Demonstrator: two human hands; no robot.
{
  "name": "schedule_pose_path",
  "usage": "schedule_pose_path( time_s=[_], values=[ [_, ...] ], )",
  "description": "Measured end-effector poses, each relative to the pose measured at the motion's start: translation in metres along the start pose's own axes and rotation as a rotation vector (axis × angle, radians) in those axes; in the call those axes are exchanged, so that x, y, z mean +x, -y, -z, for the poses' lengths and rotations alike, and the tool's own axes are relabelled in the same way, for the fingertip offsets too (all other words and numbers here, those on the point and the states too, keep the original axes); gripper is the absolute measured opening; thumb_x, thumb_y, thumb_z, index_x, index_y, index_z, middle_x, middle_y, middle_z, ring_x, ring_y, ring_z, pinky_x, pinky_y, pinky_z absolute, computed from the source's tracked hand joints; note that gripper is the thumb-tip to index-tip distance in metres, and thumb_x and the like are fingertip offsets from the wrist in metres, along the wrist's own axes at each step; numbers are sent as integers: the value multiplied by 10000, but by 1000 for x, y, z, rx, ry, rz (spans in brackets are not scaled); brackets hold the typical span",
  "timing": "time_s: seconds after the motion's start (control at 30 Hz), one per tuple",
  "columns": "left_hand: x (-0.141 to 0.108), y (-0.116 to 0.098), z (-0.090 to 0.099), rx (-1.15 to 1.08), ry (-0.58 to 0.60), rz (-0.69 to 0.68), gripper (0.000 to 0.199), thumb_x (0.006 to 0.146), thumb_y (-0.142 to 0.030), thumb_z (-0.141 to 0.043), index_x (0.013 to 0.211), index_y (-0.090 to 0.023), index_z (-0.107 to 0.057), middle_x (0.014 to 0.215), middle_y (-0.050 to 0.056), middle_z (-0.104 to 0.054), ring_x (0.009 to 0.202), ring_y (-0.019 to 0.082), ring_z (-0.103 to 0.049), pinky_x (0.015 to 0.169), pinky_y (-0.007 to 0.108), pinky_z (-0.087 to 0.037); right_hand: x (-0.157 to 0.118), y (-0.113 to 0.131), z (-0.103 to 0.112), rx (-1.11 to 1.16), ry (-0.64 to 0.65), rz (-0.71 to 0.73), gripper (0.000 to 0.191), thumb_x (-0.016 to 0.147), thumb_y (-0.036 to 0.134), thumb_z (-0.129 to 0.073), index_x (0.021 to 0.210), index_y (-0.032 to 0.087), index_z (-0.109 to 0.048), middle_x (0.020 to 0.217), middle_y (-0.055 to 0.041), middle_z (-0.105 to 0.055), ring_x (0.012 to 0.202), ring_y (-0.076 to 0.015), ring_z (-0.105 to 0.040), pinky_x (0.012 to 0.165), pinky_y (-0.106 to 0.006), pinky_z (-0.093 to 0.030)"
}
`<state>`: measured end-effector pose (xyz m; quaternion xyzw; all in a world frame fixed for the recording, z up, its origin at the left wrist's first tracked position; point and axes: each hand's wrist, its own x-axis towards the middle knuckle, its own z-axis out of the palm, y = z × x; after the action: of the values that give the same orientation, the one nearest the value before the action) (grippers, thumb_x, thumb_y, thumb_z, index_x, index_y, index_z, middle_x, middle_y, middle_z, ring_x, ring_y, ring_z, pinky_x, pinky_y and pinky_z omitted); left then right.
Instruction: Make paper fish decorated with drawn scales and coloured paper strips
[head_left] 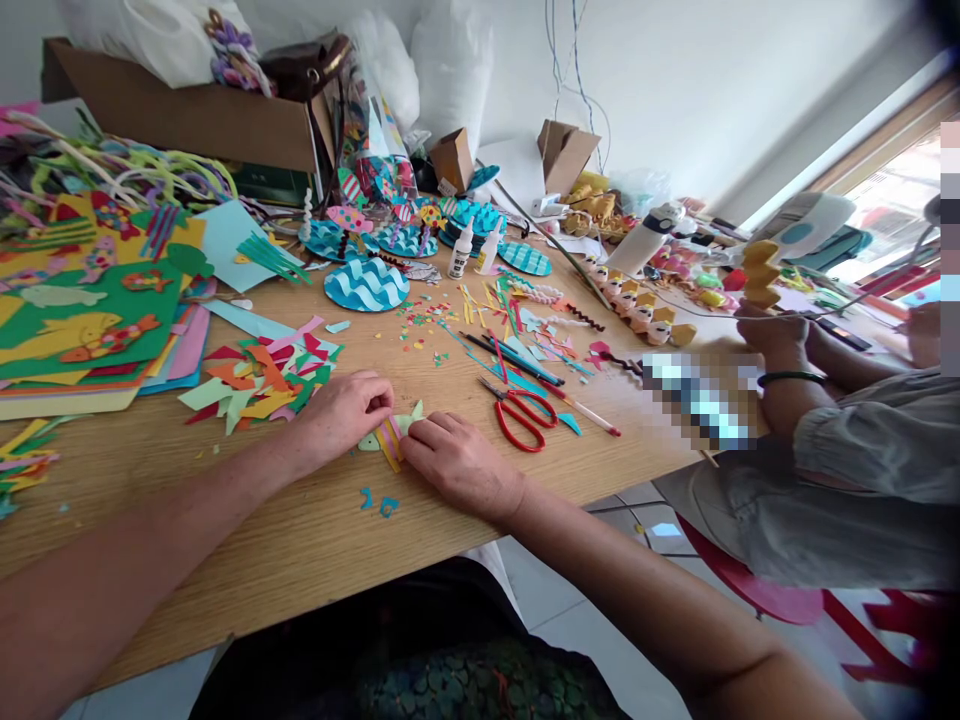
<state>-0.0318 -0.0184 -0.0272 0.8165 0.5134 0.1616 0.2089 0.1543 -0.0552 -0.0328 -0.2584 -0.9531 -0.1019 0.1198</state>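
Note:
A small pale green paper fish (368,441) lies on the table between my hands, crossed by yellow and pink paper strips (389,446). My left hand (343,412) is closed at its upper left side, the fingertips curled together by the strips. On the other side my right hand (456,462) has its fingers bent and pressed onto the fish, covering part of it. The tail shows above the right fingers. Two blue paper scraps (388,507) lie just below the hands.
Red-handled scissors (522,418) and several pencils (525,360) lie right of my hands. Coloured paper scraps (262,380) are heaped at the left, near stacked sheets (90,350). Glue bottles (461,250) stand behind. At the right a co-worker's hand (772,335) holds a yellow folded piece (761,272).

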Motion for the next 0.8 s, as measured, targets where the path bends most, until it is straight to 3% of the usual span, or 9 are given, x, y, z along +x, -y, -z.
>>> schedule_pose_path(
  time_s=[0.8],
  values=[
    [0,0,-2,38,0,-5,84,719,-128,-483,668,-185,-517,698,-16,-518,657,132,-477,579,251,-325,-3,1,0,53,17,-6,212,911,182,-393,844,144,-591,790,-43,-569,715,-146,-439,661,-288,-316]
  ],
)
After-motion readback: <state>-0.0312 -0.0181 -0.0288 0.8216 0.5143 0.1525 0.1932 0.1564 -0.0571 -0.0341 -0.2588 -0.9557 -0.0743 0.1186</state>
